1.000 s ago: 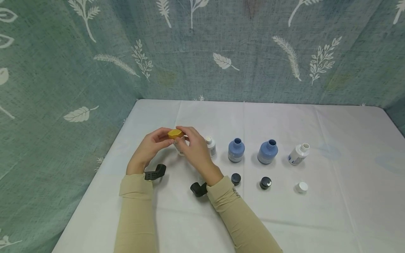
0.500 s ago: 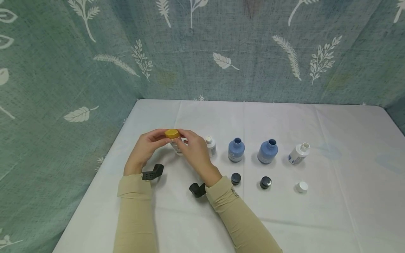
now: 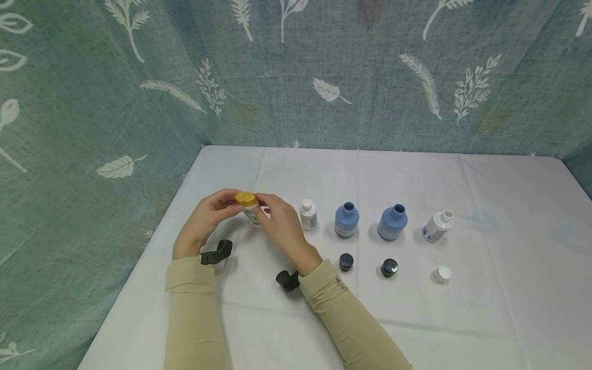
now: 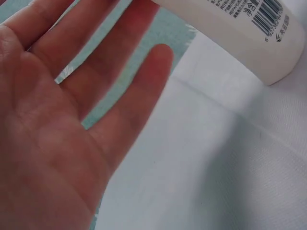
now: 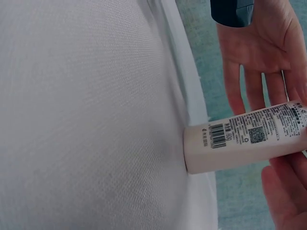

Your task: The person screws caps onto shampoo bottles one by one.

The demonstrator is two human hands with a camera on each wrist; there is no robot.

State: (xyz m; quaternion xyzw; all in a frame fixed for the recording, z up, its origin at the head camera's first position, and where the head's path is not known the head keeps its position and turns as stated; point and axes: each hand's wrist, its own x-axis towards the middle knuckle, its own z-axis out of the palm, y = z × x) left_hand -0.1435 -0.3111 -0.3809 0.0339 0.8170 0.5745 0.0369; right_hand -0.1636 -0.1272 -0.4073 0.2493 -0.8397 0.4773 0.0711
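A white bottle (image 3: 252,217) with a yellow cap (image 3: 246,199) stands slightly tilted between both hands at the left of the table. My left hand (image 3: 206,218) pinches its top from the left with thumb and forefinger; the other fingers (image 4: 129,110) stretch away from it in the left wrist view. From the right, my right hand (image 3: 284,226) holds the top as well, fingertips at the cap's edge. The right wrist view shows the printed label and barcode of the bottle (image 5: 244,136), with its base right at the white cloth.
Right of the hands stand an uncapped small white bottle (image 3: 308,216), two uncapped blue bottles (image 3: 346,222) and another white bottle (image 3: 437,227). In front lie two black caps (image 3: 346,262) and a white cap (image 3: 442,274). A patterned curtain (image 3: 296,77) borders the white-clothed table.
Both hands have shifted left with the yellow-capped bottle and come slightly nearer. The small white bottle beside the right hand now shows fully. The other bottles and caps stay put.
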